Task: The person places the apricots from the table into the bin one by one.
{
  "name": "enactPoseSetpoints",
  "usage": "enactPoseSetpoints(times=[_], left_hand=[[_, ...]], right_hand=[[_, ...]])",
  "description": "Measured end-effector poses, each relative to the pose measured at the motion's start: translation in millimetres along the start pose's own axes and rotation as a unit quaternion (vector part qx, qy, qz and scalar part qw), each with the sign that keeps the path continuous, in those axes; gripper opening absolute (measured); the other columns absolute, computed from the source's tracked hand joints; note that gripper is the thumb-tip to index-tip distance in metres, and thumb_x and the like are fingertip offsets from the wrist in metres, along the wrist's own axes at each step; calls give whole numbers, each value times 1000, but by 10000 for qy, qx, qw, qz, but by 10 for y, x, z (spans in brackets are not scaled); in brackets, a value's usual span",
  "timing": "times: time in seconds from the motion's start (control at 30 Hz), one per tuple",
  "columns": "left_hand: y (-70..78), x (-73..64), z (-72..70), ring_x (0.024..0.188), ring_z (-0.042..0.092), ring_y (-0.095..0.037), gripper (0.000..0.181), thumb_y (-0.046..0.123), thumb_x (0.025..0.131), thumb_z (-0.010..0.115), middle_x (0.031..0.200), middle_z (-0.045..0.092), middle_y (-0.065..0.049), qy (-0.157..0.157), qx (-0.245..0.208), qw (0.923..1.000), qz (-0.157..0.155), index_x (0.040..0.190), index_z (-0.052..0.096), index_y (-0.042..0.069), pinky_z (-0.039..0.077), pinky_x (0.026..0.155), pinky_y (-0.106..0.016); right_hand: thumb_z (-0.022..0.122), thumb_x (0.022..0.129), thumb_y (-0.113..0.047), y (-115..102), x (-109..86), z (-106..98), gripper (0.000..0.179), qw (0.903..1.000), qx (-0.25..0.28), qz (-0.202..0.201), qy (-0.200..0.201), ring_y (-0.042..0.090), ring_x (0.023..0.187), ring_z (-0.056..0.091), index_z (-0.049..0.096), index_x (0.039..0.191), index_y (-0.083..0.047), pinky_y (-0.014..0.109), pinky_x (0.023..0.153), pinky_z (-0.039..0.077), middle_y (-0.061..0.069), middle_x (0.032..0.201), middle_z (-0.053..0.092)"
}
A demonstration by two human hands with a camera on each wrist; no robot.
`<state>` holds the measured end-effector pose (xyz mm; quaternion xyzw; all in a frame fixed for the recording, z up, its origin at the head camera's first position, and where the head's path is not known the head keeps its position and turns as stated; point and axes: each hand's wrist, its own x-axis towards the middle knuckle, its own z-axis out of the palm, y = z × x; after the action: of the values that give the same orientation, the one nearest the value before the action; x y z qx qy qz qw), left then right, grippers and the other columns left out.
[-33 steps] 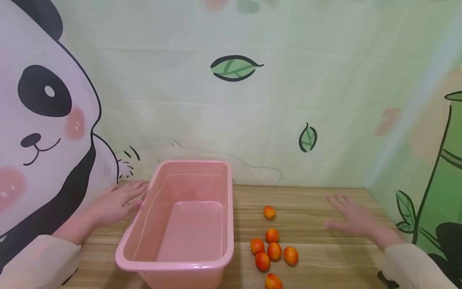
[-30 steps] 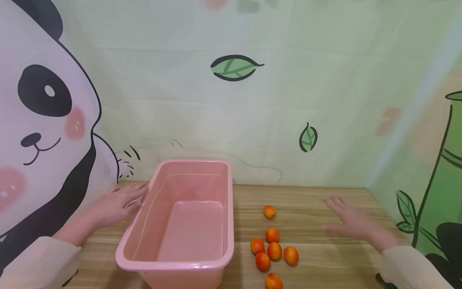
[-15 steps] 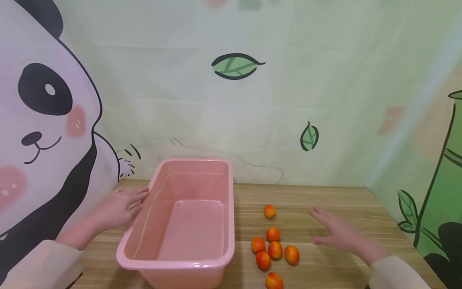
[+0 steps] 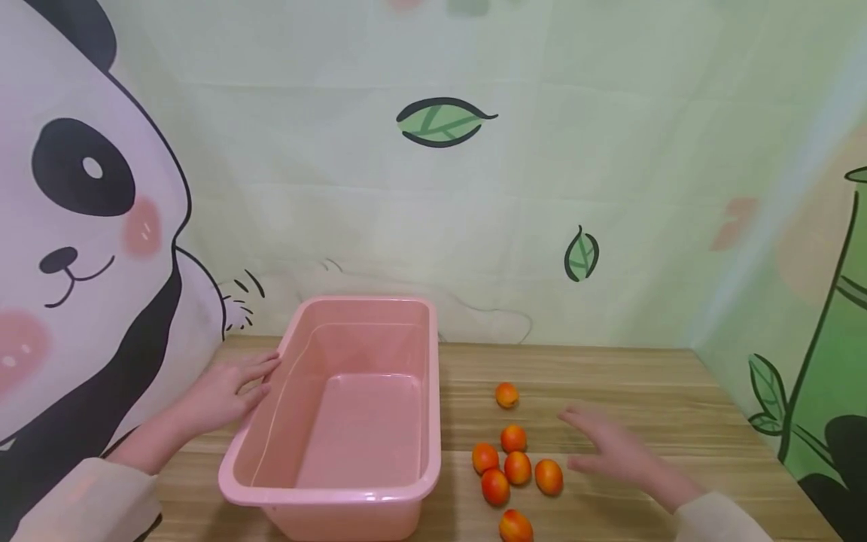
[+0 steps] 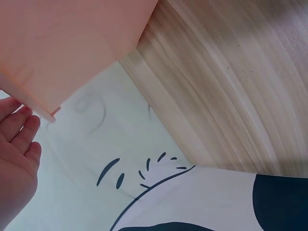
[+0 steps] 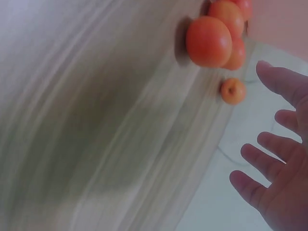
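A deep pink plastic basin stands on the wooden table with nothing inside it. My left hand is at its left side, fingers loosely extended with the tips at the rim; the left wrist view has the fingertips against the rim's underside. To the right of the basin lie several small orange-red tomatoes, most of them bunched together. One tomato lies farther back and another nearer the front. My right hand hovers just right of the bunch, fingers spread and holding nothing, as the right wrist view confirms.
The table has a wood-grain top and ends at a fabric backdrop printed with leaves. A printed panda fills the left side, and green bamboo is printed at the right.
My right hand has moved left and toward the front, nearer the tomatoes. My left hand has shifted slightly, its fingers settling at the basin's rim. Basin and tomatoes stay put.
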<state>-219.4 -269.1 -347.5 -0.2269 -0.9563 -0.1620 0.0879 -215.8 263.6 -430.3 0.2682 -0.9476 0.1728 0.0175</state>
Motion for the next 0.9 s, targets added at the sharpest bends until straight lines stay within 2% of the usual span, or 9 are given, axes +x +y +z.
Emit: enactPoseSetpoints(times=[0.23,0.43,0.6,0.7,0.8,0.87,0.9], left_hand=[[-9,22,5,112,45,-42,42,18,84,57,125,49,-22,4,54,10000,82,120,52,-4,37,88,-53],[-4,28,-4,110,47,-41,41,14,82,60,123,51,-22,97,-153,9998,63,118,53,-6,38,87,-52],[6,27,-5,109,49,-40,37,11,81,62,121,53,-20,126,-327,9994,37,114,57,-6,41,84,-50],[7,32,-3,108,51,-37,37,11,80,63,121,54,-19,94,-325,9994,-6,113,58,-5,46,77,-41],[3,39,-6,102,56,-33,38,12,79,63,121,54,-18,59,-310,9995,-61,113,57,-4,43,67,-31],[0,42,-15,83,60,-26,38,10,80,63,121,53,-18,18,-381,9992,-118,114,57,-4,40,63,-27],[0,44,-20,81,59,-25,38,10,80,63,121,53,-18,6,-386,9992,-113,114,57,-4,39,62,-26]], right_hand=[[71,71,-20,-75,10,135,60,9994,224,-238,-85,39,111,47,48,121,3,52,90,37,23,122,51],[72,69,-22,-93,10,271,64,9977,576,1,-348,38,113,46,47,123,2,52,91,36,22,124,50],[72,70,-27,-116,-1,303,63,9971,582,-70,-488,32,100,54,49,120,4,45,82,45,21,119,53],[72,70,-27,-131,4,313,61,9968,568,-164,-539,29,92,57,51,117,6,41,76,47,20,114,56],[72,69,-24,-126,19,351,59,9962,611,-196,-590,27,90,57,52,115,7,40,76,47,19,110,58],[72,69,-23,-123,31,374,59,9961,597,-181,-624,26,90,57,52,115,7,39,76,47,17,110,59],[73,69,-23,-120,35,385,58,9960,596,-186,-640,25,90,57,52,115,7,39,76,47,16,109,59]])
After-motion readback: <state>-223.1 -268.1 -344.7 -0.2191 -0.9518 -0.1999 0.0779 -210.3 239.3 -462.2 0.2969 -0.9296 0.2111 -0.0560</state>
